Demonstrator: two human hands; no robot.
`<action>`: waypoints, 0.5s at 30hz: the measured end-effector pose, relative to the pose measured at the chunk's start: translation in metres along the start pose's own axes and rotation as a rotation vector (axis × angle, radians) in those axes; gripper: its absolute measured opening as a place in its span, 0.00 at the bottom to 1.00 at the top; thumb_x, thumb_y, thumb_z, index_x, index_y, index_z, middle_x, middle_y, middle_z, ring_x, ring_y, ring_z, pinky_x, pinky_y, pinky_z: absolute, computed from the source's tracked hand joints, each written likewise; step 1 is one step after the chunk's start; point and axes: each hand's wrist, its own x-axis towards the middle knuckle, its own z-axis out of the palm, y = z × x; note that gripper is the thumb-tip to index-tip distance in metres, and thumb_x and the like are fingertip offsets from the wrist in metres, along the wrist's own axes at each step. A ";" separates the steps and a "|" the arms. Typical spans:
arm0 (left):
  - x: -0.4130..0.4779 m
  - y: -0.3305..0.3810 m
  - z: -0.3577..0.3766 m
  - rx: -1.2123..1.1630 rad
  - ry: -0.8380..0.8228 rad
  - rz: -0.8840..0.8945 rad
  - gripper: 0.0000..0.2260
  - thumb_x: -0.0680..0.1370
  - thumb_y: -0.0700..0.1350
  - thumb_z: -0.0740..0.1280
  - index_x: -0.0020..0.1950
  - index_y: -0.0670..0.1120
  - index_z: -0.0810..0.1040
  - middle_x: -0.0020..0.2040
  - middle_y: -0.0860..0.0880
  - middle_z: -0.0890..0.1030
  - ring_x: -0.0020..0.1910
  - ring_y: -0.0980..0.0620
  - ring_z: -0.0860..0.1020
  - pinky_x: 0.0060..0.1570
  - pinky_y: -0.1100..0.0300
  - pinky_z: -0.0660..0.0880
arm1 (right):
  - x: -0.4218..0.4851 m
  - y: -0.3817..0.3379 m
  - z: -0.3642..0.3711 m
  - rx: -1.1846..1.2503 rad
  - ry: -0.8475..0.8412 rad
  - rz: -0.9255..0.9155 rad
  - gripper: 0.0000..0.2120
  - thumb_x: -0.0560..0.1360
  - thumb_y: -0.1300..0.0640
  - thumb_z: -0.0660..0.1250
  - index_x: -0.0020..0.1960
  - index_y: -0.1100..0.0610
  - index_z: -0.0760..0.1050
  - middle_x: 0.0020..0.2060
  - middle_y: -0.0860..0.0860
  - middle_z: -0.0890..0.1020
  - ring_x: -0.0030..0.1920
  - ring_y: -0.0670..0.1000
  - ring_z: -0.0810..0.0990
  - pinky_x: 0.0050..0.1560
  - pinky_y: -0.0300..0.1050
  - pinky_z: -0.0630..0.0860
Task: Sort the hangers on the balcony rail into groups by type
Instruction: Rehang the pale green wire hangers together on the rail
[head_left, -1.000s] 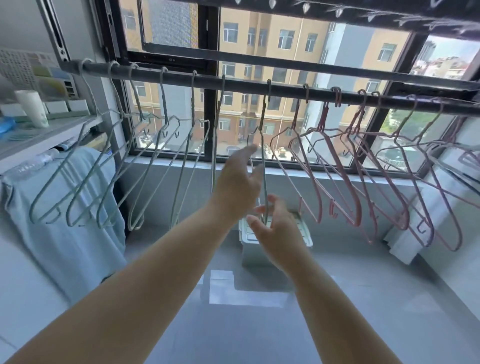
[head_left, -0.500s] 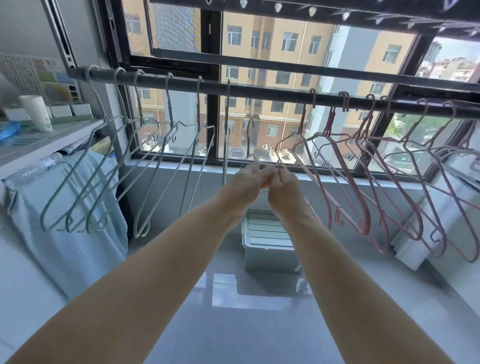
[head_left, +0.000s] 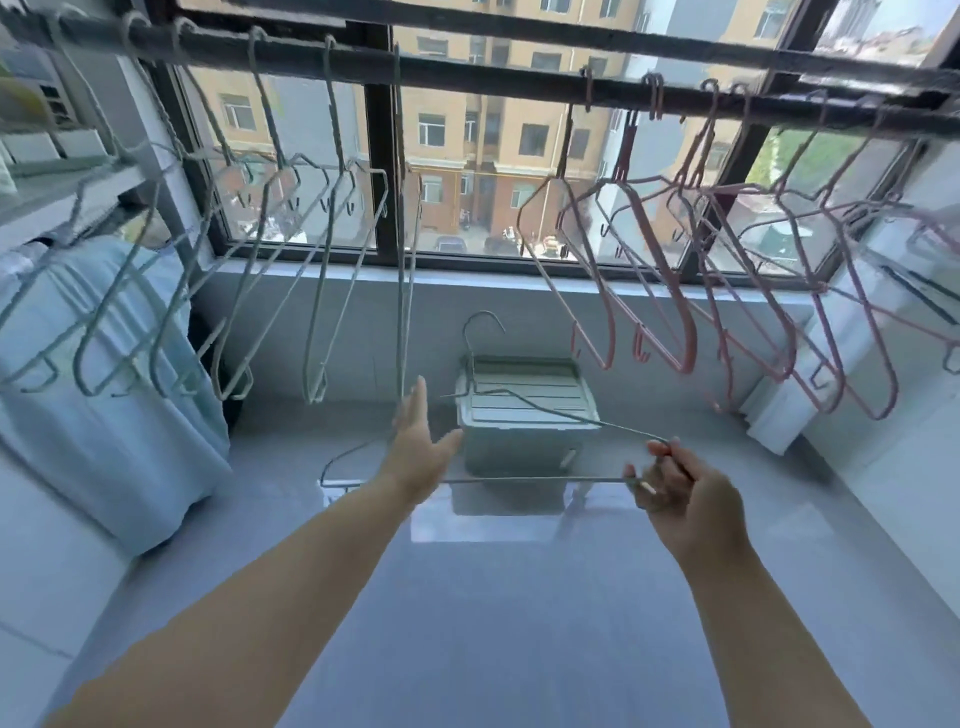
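My right grip (head_left: 680, 488) is clenched round the right end of a pale grey-green wire hanger (head_left: 535, 480), with the fingers curled over the corner where its shoulder and bottom bar meet. The hanger is off the rail (head_left: 493, 75) and hangs in the air low in front of me, lying nearly flat across my view. Its hook points up and away toward the window.

My left grip (head_left: 421, 447) is released, fingers straight and together and thumb spread. It reaches out over the left half of the hanger. The wire passes behind that hand, and I cannot tell whether the palm touches it.

On the rail above, the pale green hangers (head_left: 404, 312) crowd the left stretch and the pink hangers (head_left: 688, 338) fill the right. An open stretch of bar lies between the two groups.

Below the held hanger, a lidded plastic box (head_left: 514, 452) sits on the glossy floor (head_left: 493, 597) against the wall under the window. A light blue cloth (head_left: 104, 415) hangs at the far left.
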 end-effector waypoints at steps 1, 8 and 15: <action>0.000 -0.011 -0.003 0.144 0.002 0.012 0.34 0.77 0.47 0.62 0.75 0.50 0.43 0.77 0.48 0.49 0.76 0.49 0.45 0.74 0.50 0.46 | -0.003 -0.003 -0.012 0.035 -0.003 0.005 0.14 0.79 0.59 0.53 0.36 0.60 0.70 0.15 0.45 0.58 0.19 0.46 0.59 0.39 0.39 0.75; -0.017 -0.044 -0.026 0.410 -0.063 0.031 0.09 0.78 0.49 0.58 0.42 0.54 0.76 0.37 0.52 0.77 0.42 0.48 0.74 0.48 0.54 0.67 | 0.002 -0.005 -0.062 -0.019 -0.007 0.069 0.14 0.78 0.57 0.54 0.36 0.58 0.70 0.16 0.46 0.63 0.21 0.46 0.66 0.40 0.40 0.78; -0.054 -0.047 -0.019 0.240 -0.094 -0.017 0.09 0.78 0.40 0.59 0.43 0.45 0.78 0.30 0.51 0.71 0.30 0.53 0.67 0.30 0.67 0.63 | 0.012 0.049 -0.049 -1.200 0.187 -0.101 0.20 0.73 0.63 0.62 0.65 0.61 0.65 0.63 0.59 0.68 0.62 0.58 0.69 0.63 0.53 0.67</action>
